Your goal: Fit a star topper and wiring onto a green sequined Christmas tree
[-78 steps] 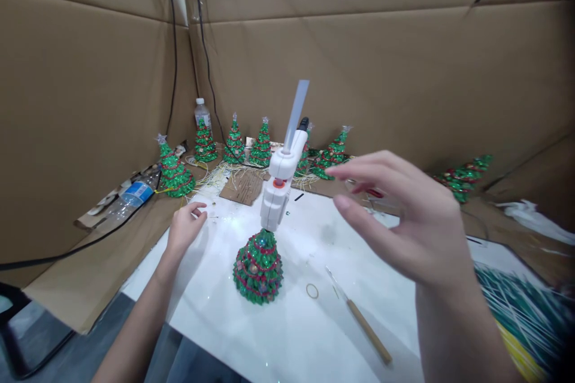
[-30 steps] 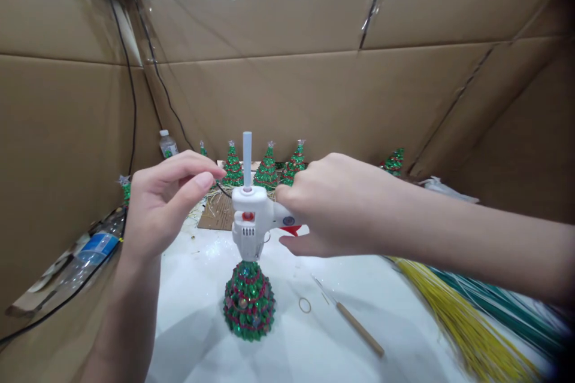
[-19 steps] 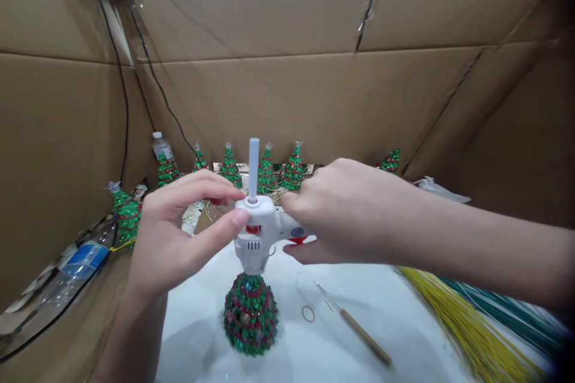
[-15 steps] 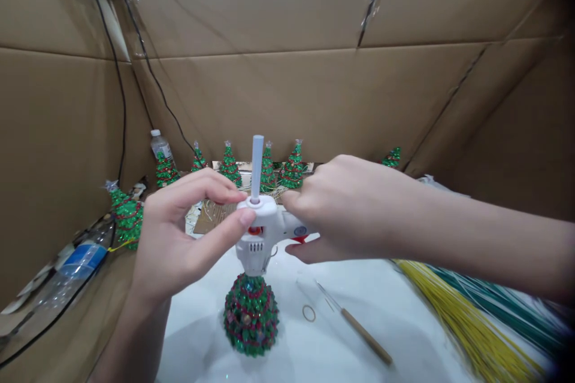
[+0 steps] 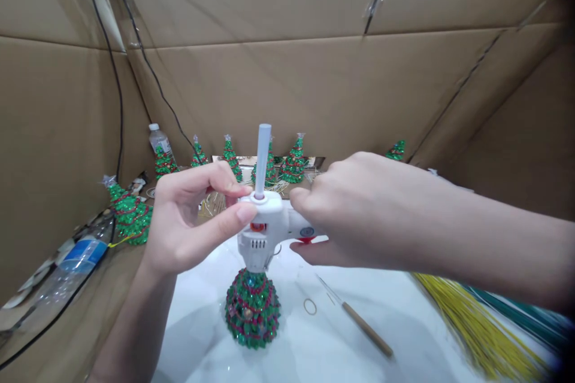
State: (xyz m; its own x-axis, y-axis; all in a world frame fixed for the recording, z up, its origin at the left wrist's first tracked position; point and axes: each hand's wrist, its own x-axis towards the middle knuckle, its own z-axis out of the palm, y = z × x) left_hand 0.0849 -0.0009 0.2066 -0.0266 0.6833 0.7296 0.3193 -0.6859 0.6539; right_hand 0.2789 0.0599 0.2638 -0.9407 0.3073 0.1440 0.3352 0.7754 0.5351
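Note:
A white hot glue gun (image 5: 263,236) is held nose-down over a small beaded Christmas tree (image 5: 253,309), green with red garlands. The gun's nozzle is hidden at the treetop, so contact there cannot be made out. From the gun's back end a translucent glue stick (image 5: 263,158) rises almost upright. My left hand (image 5: 191,215) pinches the rear of the gun's body with thumb and fingertips, just beside the stick. Wrapped around the handle, near the red trigger, is my right hand (image 5: 345,209).
A wooden-handled awl (image 5: 367,329) and a thin ring (image 5: 309,306) lie on the white table. Bundles of yellow strands (image 5: 476,323) and green strands (image 5: 516,311) are at right. More beaded trees (image 5: 294,161) line the back; plastic bottles (image 5: 85,254) and a black cable stand left.
The view has tipped down a little. My hands and the glue gun sit slightly farther right in view, still above the tree. Both grips are unchanged.

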